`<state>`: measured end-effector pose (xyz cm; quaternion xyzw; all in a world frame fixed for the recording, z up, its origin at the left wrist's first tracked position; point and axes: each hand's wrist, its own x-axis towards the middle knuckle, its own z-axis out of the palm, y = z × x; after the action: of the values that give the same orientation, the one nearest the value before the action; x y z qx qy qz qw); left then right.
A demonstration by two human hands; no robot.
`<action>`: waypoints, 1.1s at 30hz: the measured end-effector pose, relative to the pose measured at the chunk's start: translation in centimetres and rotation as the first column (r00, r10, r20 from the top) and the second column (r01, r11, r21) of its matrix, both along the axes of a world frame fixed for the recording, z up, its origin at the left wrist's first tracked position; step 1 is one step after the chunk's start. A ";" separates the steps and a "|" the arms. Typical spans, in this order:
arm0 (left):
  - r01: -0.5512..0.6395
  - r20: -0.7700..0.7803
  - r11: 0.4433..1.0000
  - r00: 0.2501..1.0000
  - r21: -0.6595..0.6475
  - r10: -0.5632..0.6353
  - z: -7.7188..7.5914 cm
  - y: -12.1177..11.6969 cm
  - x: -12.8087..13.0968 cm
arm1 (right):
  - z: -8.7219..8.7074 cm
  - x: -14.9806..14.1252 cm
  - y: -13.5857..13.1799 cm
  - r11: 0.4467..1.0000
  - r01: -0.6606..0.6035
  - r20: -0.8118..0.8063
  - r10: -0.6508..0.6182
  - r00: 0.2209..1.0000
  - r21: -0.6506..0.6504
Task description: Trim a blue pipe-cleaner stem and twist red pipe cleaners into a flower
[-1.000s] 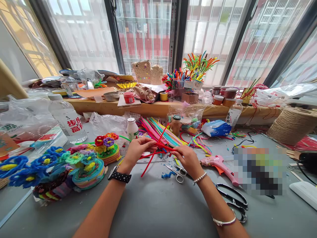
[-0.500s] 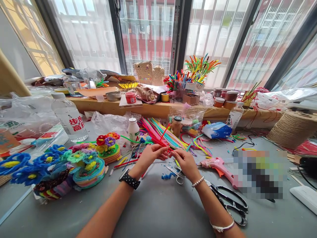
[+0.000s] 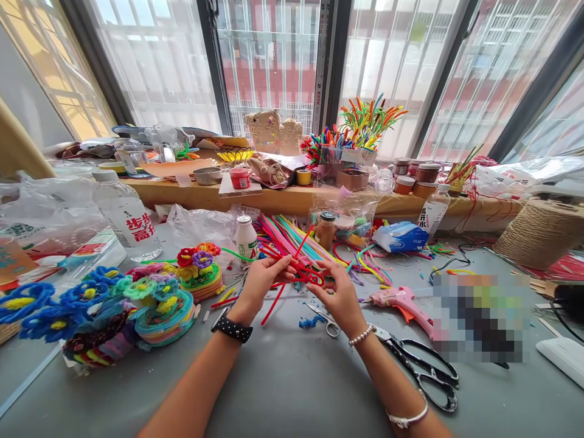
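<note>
Roughly above the small scissors (image 3: pixel 332 329), as the view runs, the left hand (image 3: pixel 263 281) pinches several red pipe cleaners (image 3: pixel 305 274), its fingers drawn narrow. To the right of that pinch, the right hand (image 3: pixel 340 295) has thumb and fingers parted around their looped end; whether it touches the loop I cannot tell. One red tail slants down to the left of the scissors.

On the scissors' near side, a broad stretch of grey tabletop (image 3: pixel 292 377) spreads between the forearms. Beyond the scissors, room is tighter: a bundle of coloured pipe cleaners (image 3: pixel 292 240) reaches towards the ledge's edge (image 3: pixel 283 198). To their right lie the pink glue gun (image 3: pixel 401 299) and, nearer, black-handled shears (image 3: pixel 407 360), just beside the right forearm; fuzzy flower pots (image 3: pixel 164 313) stand well to their left.
</note>
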<state>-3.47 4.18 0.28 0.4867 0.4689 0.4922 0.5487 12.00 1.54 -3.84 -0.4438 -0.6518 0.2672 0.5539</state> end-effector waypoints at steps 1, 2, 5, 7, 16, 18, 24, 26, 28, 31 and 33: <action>0.000 0.005 1.000 1.000 -0.012 0.000 -0.1 0.0 0.0 | 0.0 0.1 0.0 0.999 0.016 0.090 -0.019 0.996 0.034; 0.002 0.007 1.000 1.000 -0.027 -0.002 -0.1 0.0 0.0 | -0.1 0.1 0.0 0.997 0.029 0.186 -0.042 0.982 0.071; 0.008 0.001 0.998 1.000 -0.059 -0.008 -0.4 0.1 -0.1 | -0.2 0.1 0.0 0.983 0.058 0.409 -0.127 0.903 0.176; 0.011 -0.006 0.998 1.000 -0.062 -0.011 -0.4 0.1 -0.1 | -0.3 0.1 0.0 0.973 0.078 0.478 -0.175 0.861 0.217; -0.023 0.031 0.998 0.999 -0.062 0.025 0.2 -0.3 0.2 | -0.7 0.0 0.0 0.942 0.150 0.522 -0.295 0.800 0.301; -0.038 0.052 0.997 0.998 -0.061 0.041 0.3 -0.3 0.1 | -0.8 0.0 0.0 0.937 0.169 0.537 -0.317 0.782 0.306; -0.020 0.070 1.000 0.997 -0.013 0.021 0.3 -0.3 0.1 | -0.9 0.0 0.0 0.939 0.182 0.577 -0.324 0.750 0.290; -0.040 0.037 0.999 0.999 0.033 0.039 0.1 -0.3 0.3 | -0.8 0.0 0.0 0.944 0.179 0.590 -0.314 0.744 0.276; -0.107 -0.047 0.987 0.992 0.121 0.113 -0.1 -0.1 0.3 | -0.8 -0.1 0.0 0.950 0.173 0.604 -0.299 0.739 0.258; -0.216 -0.175 0.912 0.941 0.348 0.290 -0.2 0.2 -0.1 | -0.8 -0.1 0.0 0.960 0.166 0.616 -0.273 0.739 0.226; -0.232 -0.182 0.855 0.919 0.463 0.348 0.0 0.3 -0.5 | -0.8 -0.1 -0.1 0.963 0.171 0.612 -0.263 0.746 0.206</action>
<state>-3.98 4.51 0.27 0.5790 0.4842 0.5935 0.2795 11.94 1.47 -4.65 -0.5418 -0.7604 -0.0097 0.3579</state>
